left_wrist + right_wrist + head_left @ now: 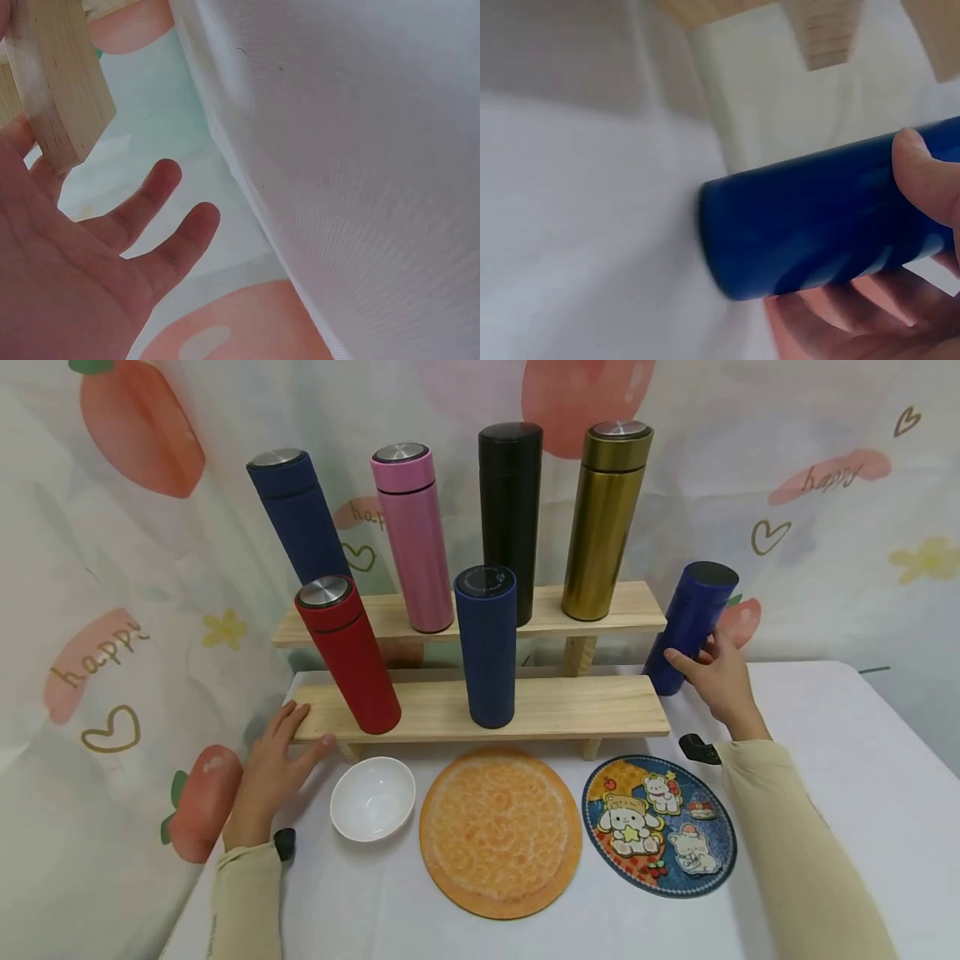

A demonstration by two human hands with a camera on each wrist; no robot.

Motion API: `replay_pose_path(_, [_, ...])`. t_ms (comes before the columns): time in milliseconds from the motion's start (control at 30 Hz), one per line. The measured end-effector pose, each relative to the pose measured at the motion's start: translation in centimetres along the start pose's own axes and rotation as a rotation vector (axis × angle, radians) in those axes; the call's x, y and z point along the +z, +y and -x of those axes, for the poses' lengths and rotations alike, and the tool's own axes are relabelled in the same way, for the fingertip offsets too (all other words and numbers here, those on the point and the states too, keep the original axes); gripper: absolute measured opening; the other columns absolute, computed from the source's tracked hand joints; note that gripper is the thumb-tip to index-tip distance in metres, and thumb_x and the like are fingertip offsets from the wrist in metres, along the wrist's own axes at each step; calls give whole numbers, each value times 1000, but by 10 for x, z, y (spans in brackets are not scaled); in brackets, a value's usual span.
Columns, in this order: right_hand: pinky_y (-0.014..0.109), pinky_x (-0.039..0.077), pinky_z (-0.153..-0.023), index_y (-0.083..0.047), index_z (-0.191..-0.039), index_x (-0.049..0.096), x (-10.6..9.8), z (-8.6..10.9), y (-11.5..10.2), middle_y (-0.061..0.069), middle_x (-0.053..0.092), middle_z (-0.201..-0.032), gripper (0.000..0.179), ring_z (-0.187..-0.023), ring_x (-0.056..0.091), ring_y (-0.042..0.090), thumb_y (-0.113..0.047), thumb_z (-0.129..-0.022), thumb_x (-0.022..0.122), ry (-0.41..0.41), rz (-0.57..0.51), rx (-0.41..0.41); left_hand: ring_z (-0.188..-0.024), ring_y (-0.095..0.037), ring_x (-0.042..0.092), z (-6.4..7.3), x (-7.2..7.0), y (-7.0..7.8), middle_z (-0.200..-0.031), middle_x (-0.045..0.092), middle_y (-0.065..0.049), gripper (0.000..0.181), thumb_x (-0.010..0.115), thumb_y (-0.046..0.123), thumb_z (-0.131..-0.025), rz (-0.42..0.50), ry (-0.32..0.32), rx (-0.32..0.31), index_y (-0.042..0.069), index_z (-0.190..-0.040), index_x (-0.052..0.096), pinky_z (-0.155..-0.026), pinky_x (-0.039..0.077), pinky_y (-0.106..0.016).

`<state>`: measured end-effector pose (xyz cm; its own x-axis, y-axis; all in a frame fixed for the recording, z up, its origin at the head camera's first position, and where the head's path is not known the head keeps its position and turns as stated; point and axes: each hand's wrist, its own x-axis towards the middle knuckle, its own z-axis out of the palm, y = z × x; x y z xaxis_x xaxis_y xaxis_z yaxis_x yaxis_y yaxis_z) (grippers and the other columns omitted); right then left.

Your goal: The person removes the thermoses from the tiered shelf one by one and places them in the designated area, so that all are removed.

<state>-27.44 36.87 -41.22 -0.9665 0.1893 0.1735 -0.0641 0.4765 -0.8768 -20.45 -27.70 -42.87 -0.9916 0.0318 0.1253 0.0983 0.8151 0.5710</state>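
My right hand [723,681] grips a blue thermos bottle [688,627] with a dark lid, at the right end of the wooden shelf. In the right wrist view the thumb lies along one side of the bottle [817,217] and the fingers curl under the other; its base is close to the white tablecloth, and contact is unclear. At the left end of the lower shelf board [570,706], my left hand [270,768] touches the wood with fingers spread. The left wrist view shows two fingers [199,225] stretched out past the board end [67,97].
On the lower board stand red [351,656] and blue [487,652] bottles. Behind, the upper board holds blue [300,514], pink [414,539], black [512,510] and gold [609,522] ones. In front lie a white bowl [372,799], a round orange mat [501,835] and a cartoon mat [660,827].
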Motion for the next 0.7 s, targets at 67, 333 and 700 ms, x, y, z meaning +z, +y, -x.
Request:
replay_pose_path(67, [64, 40, -115, -6, -171, 20, 2, 3, 7, 32, 35, -165, 83, -147, 40, 54, -32, -108, 67, 2, 11, 6, -149, -61, 27, 0, 1, -1, -174, 23, -20, 84, 65, 55, -104, -12, 6, 4, 7, -167, 36, -116, 24, -79])
replay_pose_path(333, [45, 35, -124, -14, -174, 11, 2, 16, 3, 22, 31, -171, 87, -154, 34, 44, -34, -108, 65, 20, -86, 14, -150, -59, 27, 1, 5, -3, -175, 22, -19, 85, 65, 56, -104, -2, 5, -2, 8, -167, 35, -117, 25, -78])
replay_pose_path(700, [23, 14, -127, -12, -173, 13, -8, 42, -68, 8, 10, -179, 88, -163, 13, 21, -18, -104, 66, 232, -374, -203, -150, -60, 27, 0, 0, 2, -175, 22, -19, 84, 64, 56, -104, 1, 3, 0, 8, -167, 35, -117, 24, -78])
